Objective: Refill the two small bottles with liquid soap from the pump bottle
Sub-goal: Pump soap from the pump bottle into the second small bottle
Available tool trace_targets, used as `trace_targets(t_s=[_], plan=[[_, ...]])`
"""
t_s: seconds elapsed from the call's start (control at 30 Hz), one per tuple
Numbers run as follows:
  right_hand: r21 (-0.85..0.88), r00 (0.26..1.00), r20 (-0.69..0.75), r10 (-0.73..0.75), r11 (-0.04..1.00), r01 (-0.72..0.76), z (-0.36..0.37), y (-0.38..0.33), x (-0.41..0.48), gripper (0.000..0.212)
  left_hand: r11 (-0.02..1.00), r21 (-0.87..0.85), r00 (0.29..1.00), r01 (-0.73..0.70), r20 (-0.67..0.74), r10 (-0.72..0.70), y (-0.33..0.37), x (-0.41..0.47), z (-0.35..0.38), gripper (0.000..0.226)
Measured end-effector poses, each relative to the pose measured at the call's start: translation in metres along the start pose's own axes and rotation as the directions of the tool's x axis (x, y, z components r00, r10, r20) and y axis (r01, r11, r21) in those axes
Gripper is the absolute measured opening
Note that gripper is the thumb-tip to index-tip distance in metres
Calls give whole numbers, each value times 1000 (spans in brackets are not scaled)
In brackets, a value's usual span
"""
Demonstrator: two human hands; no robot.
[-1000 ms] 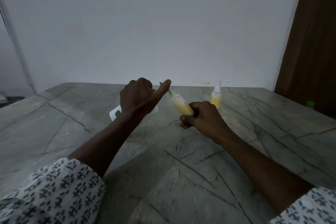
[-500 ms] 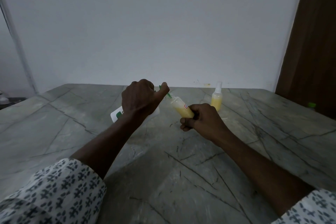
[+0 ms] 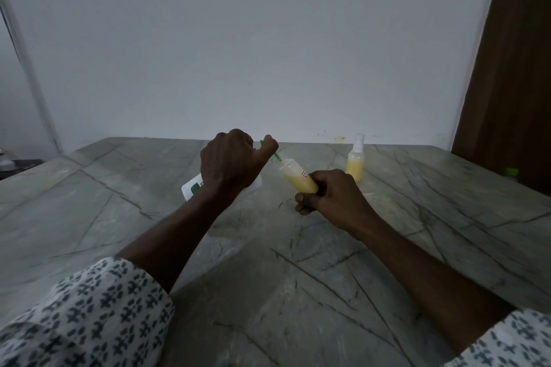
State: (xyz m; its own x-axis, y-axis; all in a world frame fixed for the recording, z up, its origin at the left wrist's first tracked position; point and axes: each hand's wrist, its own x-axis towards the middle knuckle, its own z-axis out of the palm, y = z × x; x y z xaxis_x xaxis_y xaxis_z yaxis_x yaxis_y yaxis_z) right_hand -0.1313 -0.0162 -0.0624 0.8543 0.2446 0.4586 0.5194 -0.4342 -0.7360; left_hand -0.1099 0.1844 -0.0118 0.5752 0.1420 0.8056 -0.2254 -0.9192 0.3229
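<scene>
My left hand grips a white pump bottle with a green pump, tilted, its body mostly hidden behind the hand; my thumb rests on the pump head. The green nozzle meets the mouth of a small clear bottle holding yellow soap. My right hand holds that small bottle tilted toward the nozzle. A second small bottle with a white spray top and yellow soap stands upright on the table behind my right hand.
A grey marble table with dark veins fills the lower view. A white wall runs along its far edge, with a brown door on the right. A small green cap lies at the far right edge.
My left thumb has come down from pointing outward onto the pump head. The small bottle and my right hand have stayed at the nozzle.
</scene>
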Motion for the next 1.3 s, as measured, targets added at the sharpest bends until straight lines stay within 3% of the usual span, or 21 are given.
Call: trace_targets(t_s=[0.33, 0.7, 0.97, 1.3], plan=[[32, 1000, -16, 11, 999, -10, -1, 2, 1, 13, 1000, 10, 1000, 14, -1, -14, -3, -1, 3, 84], [3, 1000, 0, -3, 1000, 3, 1, 3, 1, 16, 1000, 4, 1000, 7, 3, -7, -1, 0, 2, 67], [25, 1000, 2, -3, 1000, 3, 2, 4, 2, 18, 1000, 14, 1000, 8, -3, -8, -2, 0, 1, 75], [193, 997, 59, 46, 980, -56, -1, 3, 4, 27, 999, -5, 999, 33, 9, -33, -1, 1, -3, 75]])
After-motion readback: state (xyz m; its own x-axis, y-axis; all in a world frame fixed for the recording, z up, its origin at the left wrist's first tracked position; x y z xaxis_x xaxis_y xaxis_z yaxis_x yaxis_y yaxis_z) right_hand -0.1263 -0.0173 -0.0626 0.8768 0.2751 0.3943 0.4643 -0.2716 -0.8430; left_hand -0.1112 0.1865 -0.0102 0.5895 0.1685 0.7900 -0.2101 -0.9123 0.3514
